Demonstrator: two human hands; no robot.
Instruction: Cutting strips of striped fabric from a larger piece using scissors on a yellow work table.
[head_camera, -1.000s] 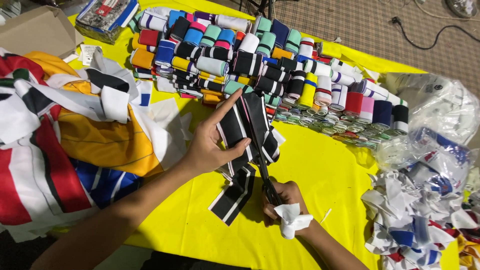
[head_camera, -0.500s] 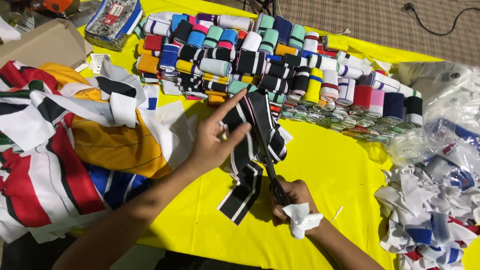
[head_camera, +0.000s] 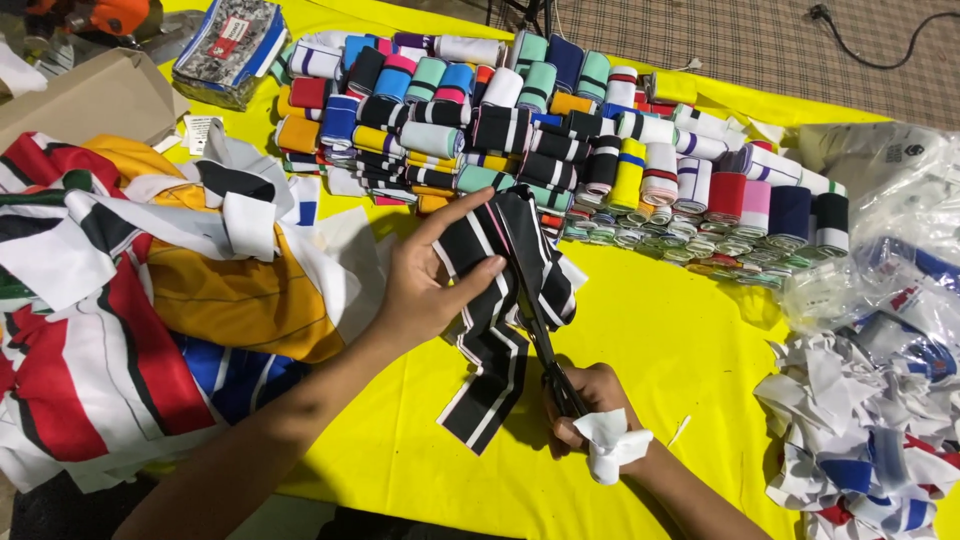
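My left hand (head_camera: 425, 283) grips a black knitted strip with white stripes (head_camera: 495, 330), holding it up off the yellow table (head_camera: 640, 330). The strip's lower end lies on the table. My right hand (head_camera: 590, 410) holds black scissors (head_camera: 545, 345), whose blades point up into the strip beside my left fingers. A wad of white cloth (head_camera: 612, 445) is wrapped at my right hand's wrist side.
Several rolled striped bands in many colours (head_camera: 560, 140) fill the back of the table. A heap of coloured fabric pieces (head_camera: 150, 300) lies left. White scraps (head_camera: 860, 430) and clear plastic bags (head_camera: 900, 220) lie right. A cardboard box (head_camera: 85, 95) stands back left.
The view has shifted slightly. My hands, the strip and the scissors keep about the same pose, the scissors blades staying in the strip.
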